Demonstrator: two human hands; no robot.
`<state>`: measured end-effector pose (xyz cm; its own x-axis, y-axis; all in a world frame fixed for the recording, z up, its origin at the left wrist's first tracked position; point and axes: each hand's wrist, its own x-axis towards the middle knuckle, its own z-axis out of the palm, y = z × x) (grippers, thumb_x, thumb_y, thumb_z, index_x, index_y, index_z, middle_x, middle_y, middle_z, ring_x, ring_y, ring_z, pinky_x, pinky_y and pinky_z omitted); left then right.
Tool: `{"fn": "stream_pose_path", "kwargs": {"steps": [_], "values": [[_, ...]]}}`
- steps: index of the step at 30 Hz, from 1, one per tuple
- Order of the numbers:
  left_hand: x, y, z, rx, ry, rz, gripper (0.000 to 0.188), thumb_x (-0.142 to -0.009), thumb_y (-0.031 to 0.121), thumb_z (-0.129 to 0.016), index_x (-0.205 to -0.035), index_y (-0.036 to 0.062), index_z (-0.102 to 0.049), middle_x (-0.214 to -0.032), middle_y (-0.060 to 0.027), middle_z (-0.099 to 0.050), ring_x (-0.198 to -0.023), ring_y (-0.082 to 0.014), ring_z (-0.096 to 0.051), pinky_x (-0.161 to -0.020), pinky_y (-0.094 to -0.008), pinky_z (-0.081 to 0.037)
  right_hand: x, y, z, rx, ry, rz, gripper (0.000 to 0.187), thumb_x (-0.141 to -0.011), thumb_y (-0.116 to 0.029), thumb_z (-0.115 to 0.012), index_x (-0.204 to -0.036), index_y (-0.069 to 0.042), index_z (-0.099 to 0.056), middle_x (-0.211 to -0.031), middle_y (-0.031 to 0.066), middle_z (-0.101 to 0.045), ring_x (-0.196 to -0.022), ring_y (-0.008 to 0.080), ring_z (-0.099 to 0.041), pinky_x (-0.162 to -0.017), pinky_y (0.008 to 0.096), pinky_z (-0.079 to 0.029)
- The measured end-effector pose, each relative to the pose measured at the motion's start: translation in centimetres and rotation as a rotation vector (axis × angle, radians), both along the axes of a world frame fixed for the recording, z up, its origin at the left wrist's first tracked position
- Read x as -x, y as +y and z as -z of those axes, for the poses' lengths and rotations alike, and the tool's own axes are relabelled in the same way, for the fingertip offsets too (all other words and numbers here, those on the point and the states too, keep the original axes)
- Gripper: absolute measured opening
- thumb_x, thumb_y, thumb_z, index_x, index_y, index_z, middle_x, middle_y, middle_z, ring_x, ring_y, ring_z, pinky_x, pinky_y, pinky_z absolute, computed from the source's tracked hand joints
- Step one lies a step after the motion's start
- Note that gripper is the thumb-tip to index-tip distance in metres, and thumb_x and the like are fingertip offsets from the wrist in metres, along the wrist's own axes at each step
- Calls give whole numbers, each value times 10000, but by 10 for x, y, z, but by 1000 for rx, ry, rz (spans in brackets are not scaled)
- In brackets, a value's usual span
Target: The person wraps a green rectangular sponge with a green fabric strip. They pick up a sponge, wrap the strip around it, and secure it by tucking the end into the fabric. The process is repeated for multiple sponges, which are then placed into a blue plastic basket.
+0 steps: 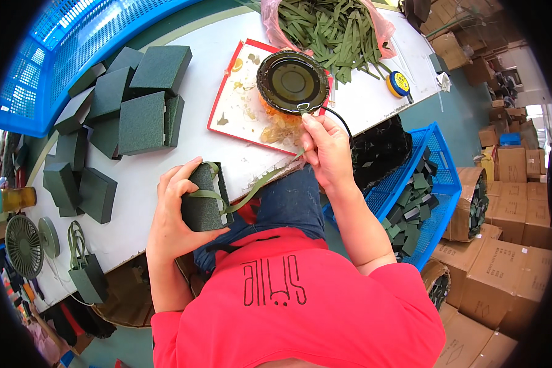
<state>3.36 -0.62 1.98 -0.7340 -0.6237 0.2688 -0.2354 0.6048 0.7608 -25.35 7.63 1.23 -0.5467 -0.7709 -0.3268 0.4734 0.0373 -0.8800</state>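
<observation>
My left hand grips a small dark green box by its sides, just off the table's near edge. A green ribbon loops over the box and runs across to my right hand. The thumb and fingers of that hand pinch the ribbon's free end. They are at the near rim of a round black pan holding a dark, shiny liquid. Whether the ribbon's tip touches the liquid I cannot tell. Under the pan lies a red-edged white board smeared with amber drips.
Several dark green boxes are piled at the left by a blue crate. Green ribbons fill a pink bag. A tape measure, a small fan and a handled box share the table. Another blue crate stands right.
</observation>
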Motion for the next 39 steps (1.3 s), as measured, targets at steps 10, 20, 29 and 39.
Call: {"fn": "stream_pose_path", "kwargs": {"steps": [10,20,29,39], "values": [[-1,-4,-6,-73,186,129,810,-447,138,-949,-1086,101,-453,-1430,-194,-534,-1265,-415,-481,-1044,-496,-410,-28,26,-30,-30,32,-447,154,-972,-178,-667,-945,-28,-648,-697,-40,-572,-534,9,-434,-481,193,-319],[6,-4,-18,-100,227,235,724,-489,129,-928,-1048,92,-470,-1415,-184,-551,-1224,-400,-495,-1029,-479,-415,-59,16,-44,-111,17,-745,182,-961,-186,-688,-872,-40,-626,-705,-43,-606,-602,12,-496,-543,199,-372],[5,-4,-16,-86,211,255,752,-466,189,-956,-1035,91,-474,-1391,-235,-558,-1239,-413,-501,-1023,-489,-408,-62,13,-41,-159,106,-767,193,-960,-175,-677,-829,-48,-614,-685,-70,-589,-590,-17,-445,-521,189,-334],[10,1,-26,63,0,275,637,-528,127,-896,-1022,88,-496,-1407,-155,-568,-1241,-397,-498,-1030,-491,-389,-54,14,-6,-141,228,-860,216,-970,-145,-614,-821,10,-628,-703,31,-652,-646,73,-611,-614,243,-494]]}}
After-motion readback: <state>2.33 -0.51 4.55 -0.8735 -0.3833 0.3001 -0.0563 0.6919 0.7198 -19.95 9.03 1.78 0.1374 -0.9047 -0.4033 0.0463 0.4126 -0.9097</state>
